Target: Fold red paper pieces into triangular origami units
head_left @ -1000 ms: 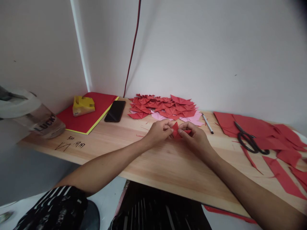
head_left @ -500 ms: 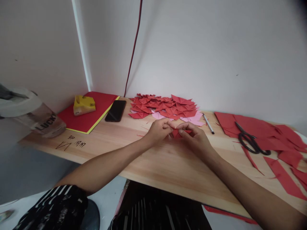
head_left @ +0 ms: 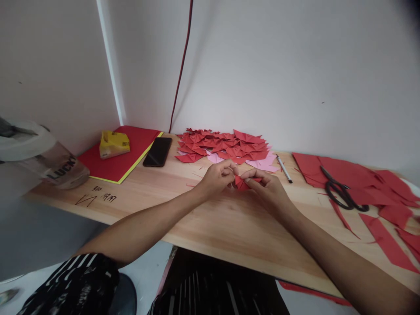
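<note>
Between my hands is a small folded piece of red paper (head_left: 242,183), held just above the wooden table (head_left: 210,232). My right hand (head_left: 267,186) pinches its right side between thumb and fingers. My left hand (head_left: 219,178) is closed at the paper's left edge, fingertips pressed together; its grip is partly hidden. Right behind my hands lies a heap of folded red paper pieces (head_left: 226,144), with some pink paper (head_left: 264,162) under its front edge.
Black-handled scissors (head_left: 344,194) rest on red paper sheets (head_left: 364,177) at the right, near a pen (head_left: 284,169). To the left are a phone (head_left: 157,152), a yellow packet (head_left: 114,144) on a red folder (head_left: 98,168), and a clear bottle (head_left: 65,168). A cable (head_left: 182,65) hangs along the wall.
My left fingertips have drawn slightly back from the top of the red paper, so more of it shows. Both hands stay in nearly the same place.
</note>
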A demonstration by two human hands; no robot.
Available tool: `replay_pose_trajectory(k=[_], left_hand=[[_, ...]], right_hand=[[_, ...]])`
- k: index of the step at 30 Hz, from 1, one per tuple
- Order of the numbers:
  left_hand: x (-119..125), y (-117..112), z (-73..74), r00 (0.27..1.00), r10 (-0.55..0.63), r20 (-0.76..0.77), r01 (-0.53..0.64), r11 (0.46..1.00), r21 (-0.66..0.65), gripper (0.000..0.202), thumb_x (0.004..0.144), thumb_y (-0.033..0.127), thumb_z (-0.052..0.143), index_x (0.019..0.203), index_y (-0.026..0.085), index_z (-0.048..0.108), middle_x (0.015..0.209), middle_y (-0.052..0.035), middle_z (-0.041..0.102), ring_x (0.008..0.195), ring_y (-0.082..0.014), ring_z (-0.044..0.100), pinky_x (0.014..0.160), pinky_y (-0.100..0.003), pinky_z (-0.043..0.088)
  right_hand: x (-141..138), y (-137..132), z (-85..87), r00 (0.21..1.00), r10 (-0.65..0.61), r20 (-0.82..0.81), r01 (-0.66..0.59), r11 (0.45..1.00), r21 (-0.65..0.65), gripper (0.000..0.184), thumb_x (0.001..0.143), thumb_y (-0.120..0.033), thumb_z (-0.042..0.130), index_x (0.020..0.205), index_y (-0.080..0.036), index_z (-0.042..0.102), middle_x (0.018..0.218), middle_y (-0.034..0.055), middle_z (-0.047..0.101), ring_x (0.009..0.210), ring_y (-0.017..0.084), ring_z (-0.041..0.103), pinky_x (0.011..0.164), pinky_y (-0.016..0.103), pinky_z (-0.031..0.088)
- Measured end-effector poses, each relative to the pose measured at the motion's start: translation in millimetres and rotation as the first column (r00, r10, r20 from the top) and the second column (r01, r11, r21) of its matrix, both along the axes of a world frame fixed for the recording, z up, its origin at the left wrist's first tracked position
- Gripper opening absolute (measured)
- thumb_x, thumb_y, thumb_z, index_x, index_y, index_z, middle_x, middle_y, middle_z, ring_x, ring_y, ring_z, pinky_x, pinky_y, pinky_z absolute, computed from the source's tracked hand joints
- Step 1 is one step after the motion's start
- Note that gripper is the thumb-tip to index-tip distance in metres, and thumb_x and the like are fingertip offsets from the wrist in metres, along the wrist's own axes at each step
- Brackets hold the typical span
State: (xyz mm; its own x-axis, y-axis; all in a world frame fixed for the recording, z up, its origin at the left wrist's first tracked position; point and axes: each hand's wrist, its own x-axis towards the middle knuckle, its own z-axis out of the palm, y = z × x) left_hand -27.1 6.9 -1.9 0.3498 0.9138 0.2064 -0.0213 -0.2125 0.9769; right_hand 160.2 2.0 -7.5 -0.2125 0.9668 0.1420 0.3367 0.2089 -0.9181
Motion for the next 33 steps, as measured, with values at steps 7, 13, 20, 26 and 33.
replay_pose_trajectory(k=[7,13,20,26,33], left_hand=[[0.5,-2.0,1.7,1.0,-0.009,-0.007,0.009,1.0,0.023,0.011,0.074,0.01,0.05,0.082,0.016,0.054,0.056,0.0055,0.056,0.053,-0.0084,0.058,0.057,-0.02,0.044],[2.0,-2.8,2.4,1.0,0.013,-0.005,-0.012,0.999,0.051,0.011,0.074,0.011,0.05,0.082,0.015,0.056,0.062,0.0029,0.06,0.057,-0.0082,0.059,0.06,-0.021,0.045],[0.6,-3.2,-0.3,0.996,0.027,-0.081,-0.017,0.992,0.123,0.012,0.075,0.01,0.048,0.083,0.016,0.055,0.064,0.0029,0.06,0.059,-0.0085,0.058,0.062,-0.02,0.045],[0.1,-4.1,1.4,0.988,0.028,-0.149,-0.002,0.986,0.166,0.012,0.077,0.011,0.047,0.085,0.017,0.054,0.065,0.0027,0.062,0.061,-0.0095,0.059,0.064,-0.021,0.044],[1.9,-4.8,2.0,0.989,0.022,-0.143,-0.015,0.999,0.046,0.015,0.085,0.031,0.052,0.089,0.016,0.055,0.068,0.0005,0.062,0.06,-0.0104,0.058,0.059,-0.021,0.043]], right_hand=[[-0.2,-1.7,1.1,0.998,0.014,-0.057,-0.016,0.999,-0.036,0.019,0.08,-0.037,0.062,0.087,-0.019,0.065,0.086,0.002,0.064,0.06,0.012,0.052,0.056,0.026,0.041],[-2.4,-2.5,2.9,0.993,0.054,-0.103,-0.062,0.995,-0.076,0.023,0.084,-0.041,0.058,0.096,-0.021,0.06,0.074,-0.0013,0.06,0.061,0.013,0.052,0.056,0.025,0.039],[-3.4,-1.1,7.3,0.998,0.052,0.031,-0.05,0.997,-0.056,0.027,0.082,-0.045,0.059,0.078,-0.019,0.058,0.072,0.0003,0.06,0.057,0.011,0.046,0.052,0.025,0.034],[0.0,0.9,4.6,0.995,0.073,0.066,-0.071,0.997,-0.038,0.029,0.084,-0.047,0.056,0.077,-0.019,0.057,0.067,-0.0007,0.057,0.051,0.009,0.039,0.047,0.024,0.027],[-2.1,-3.2,9.4,0.987,-0.015,0.158,-0.001,0.995,0.104,0.025,0.085,-0.041,0.053,0.075,-0.019,0.059,0.07,0.0015,0.061,0.061,0.013,0.05,0.057,0.027,0.037]])
